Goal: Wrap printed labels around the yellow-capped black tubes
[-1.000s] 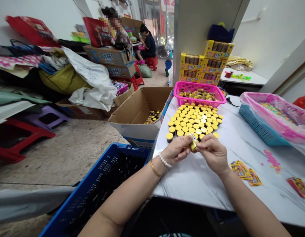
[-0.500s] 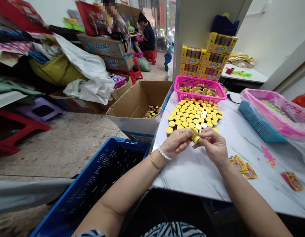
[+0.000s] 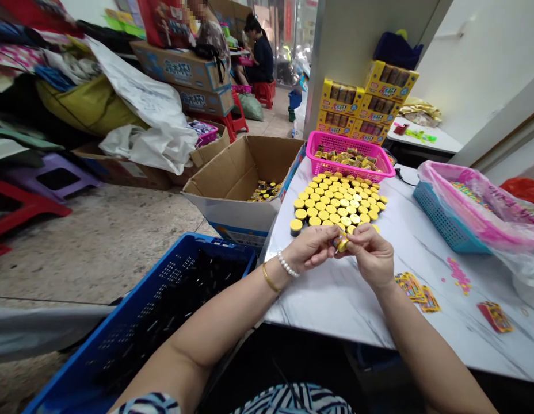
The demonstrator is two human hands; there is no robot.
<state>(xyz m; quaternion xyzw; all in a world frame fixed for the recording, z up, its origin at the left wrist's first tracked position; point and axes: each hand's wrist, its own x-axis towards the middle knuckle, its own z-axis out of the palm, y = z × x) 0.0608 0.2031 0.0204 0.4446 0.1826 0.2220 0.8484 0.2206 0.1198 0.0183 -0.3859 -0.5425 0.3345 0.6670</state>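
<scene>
Between both hands, above the marble-patterned table (image 3: 319,305), I hold a small yellow container with printed colours (image 3: 341,241). My left hand (image 3: 314,248), with a pearl bracelet and a gold bangle at its wrist, pinches its left side. My right hand (image 3: 373,253) grips the other side with closed fingers. Just beyond the fingers stand many yellow-lidded containers (image 3: 331,201) with dark bodies, set close together. Small printed cards (image 3: 416,290) lie to the right of my right wrist, and another stack of cards (image 3: 495,317) lies farther right.
A pink basket (image 3: 388,169) of containers stands behind the rows. At right sits a blue basket (image 3: 448,221) under a plastic-lined pink one. Pink bits (image 3: 459,276) lie nearby. Left of the table are an open carton (image 3: 224,172) and a blue crate (image 3: 133,305). Two people sit in the background.
The container has turned between my fingers, so a more colourful printed side shows. Both hands stay in nearly the same place, and the view has shifted slightly.
</scene>
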